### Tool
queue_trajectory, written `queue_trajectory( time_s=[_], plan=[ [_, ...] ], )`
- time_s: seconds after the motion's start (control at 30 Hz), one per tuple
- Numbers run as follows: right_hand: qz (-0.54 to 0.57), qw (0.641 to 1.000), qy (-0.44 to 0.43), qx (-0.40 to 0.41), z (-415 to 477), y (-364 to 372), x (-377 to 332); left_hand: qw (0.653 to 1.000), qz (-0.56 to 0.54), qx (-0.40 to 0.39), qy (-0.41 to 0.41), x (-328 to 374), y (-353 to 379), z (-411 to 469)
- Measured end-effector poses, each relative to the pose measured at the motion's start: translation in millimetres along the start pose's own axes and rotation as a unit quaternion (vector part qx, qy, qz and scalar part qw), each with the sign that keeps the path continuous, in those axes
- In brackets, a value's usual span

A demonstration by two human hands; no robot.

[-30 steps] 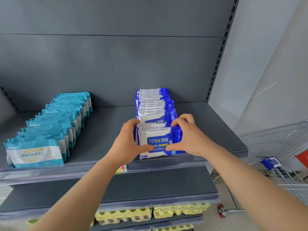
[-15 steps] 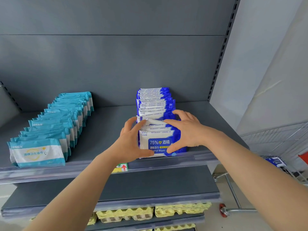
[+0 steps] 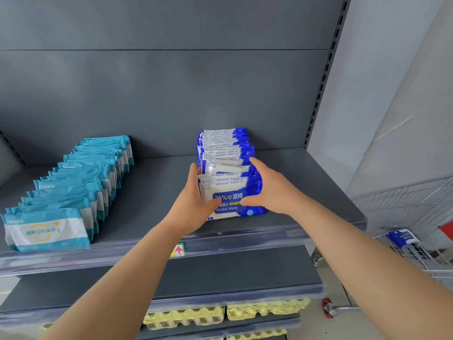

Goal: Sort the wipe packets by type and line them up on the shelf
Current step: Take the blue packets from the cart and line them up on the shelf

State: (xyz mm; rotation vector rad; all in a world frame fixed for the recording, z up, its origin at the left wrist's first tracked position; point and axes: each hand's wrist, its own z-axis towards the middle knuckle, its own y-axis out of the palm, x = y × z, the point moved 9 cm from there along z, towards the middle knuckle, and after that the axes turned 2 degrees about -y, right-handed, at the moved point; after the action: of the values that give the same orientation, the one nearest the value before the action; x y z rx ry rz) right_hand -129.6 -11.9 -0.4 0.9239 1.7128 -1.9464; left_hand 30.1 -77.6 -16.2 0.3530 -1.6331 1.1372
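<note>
I'm seeing bright, even white light, brightest on the right wall (image 3: 392, 94). Soft shadow beneath the shelf (image 3: 152, 192). Slight sheen on the blue packets (image 3: 228, 168). Wide-angle bowing at edges; near bottom corners smeared.

The shelf (image 3: 152, 192) is matt painted metal, blue packets (image 3: 228, 168) and teal packets (image 3: 73, 192) are glossy plastic, egg trays (image 3: 267, 309) at the bottom are rough paper pulp.

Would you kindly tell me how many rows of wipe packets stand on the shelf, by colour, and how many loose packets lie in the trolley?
teal row: 1
blue row: 1
loose blue packet in the trolley: 1
Total: 2 rows on the shelf and 1 loose packet, 3 in all.
</note>
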Motion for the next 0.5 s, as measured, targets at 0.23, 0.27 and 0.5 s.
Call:
queue_trajectory(
  time_s=[0.23,0.27,0.5],
  plan=[
    [-0.011,0.996,0.005,-0.084,-16,13,12,0.998,-0.006,-0.068,-0.001,-12,7,-19],
    [-0.006,0.996,0.005,-0.084,-16,12,11,0.997,-0.014,-0.069,0.012,-9,5,-18],
    [-0.017,0.993,0.000,-0.115,-11,18,6,0.995,0.076,-0.062,-0.003,-3,-1,-8]
  ],
)
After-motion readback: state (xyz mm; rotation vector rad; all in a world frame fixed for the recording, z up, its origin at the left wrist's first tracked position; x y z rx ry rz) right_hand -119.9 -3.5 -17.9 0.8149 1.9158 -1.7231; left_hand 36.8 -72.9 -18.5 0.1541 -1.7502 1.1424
